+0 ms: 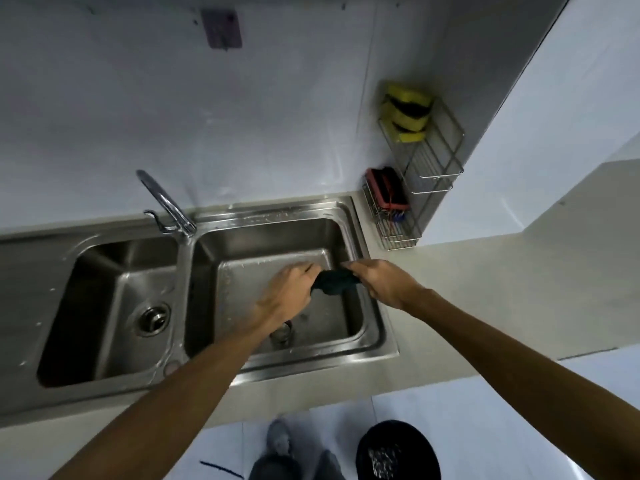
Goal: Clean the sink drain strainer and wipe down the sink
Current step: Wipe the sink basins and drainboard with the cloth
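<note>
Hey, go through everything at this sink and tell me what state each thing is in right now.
cloth: bunched, gripped at both ends
left hand: grips the cloth
right hand: grips the cloth
faucet: no water visible
left basin strainer: seated in its drain
right basin drain: partly hidden
sponges: stowed in wall rack

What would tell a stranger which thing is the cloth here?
Find the steel double sink with the curved tap and look over its right basin. There the left hand and right hand grip a bunched dark green cloth between them. It is the only soft, dark thing against the shiny steel.
</note>
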The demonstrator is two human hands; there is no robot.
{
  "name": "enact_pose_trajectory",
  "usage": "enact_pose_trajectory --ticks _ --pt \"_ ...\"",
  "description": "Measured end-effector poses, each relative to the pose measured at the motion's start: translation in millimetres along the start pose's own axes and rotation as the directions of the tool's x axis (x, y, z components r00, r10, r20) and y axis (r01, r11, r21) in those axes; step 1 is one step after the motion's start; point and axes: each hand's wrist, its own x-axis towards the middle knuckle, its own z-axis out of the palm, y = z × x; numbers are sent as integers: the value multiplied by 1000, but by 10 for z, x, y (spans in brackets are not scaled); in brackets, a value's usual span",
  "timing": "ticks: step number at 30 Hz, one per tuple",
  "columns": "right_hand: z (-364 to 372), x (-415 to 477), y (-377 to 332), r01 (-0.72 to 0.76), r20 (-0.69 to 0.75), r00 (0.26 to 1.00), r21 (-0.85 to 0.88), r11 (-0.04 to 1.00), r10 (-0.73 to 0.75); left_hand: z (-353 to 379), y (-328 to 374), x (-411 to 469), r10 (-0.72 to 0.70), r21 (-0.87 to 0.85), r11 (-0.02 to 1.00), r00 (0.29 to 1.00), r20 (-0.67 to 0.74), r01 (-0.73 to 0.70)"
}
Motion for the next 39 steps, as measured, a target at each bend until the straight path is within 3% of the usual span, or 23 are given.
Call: enact_pose_trajectory --ticks 3,5,10,12,15,18,22,29,33,39 --pt "312 -214 -1 -22 27 999 65 998 20 366 152 -192 -56 -59 997 998 -35 54" --pt "553 -435 -2 16 13 1000 59 998 -17 669 297 -404 -61 -69 996 998 28 63" --pt "1182 -1000 -84 84 158 984 25 996 -87 1400 614 -1040 136 -36 991 973 184 -132" --pt "1350 -1071 -103 91 162 983 13 996 -92 1530 588 -1142 89 5 996 964 250 -93" --pt "1433 -1012 -119 37 94 995 16 999 -38 1563 480 -1144 67 -67 997 955 291 -49" --pt "1532 -904 -160 -21 234 972 -61 998 35 1494 398 -1160 93 -113 992 939 331 -59" --pt "1734 -820 -240 -5 373 927 -128 992 53 1444 118 -1452 -16 -83 996 952 305 43" --pt "1991 -771 -572 -190 213 953 -134 973 215 1303 -675 -2306 -157 -34 986 975 161 164" --pt "2220 -550 -1175 -243 125 960 -72 967 251 1195 -1106 -2723 -226 -16 973 966 127 230" --pt "2635 363 -2577 -153 118 982 22 988 149 955 -1826 -3372 -309 -26 950 950 52 311"
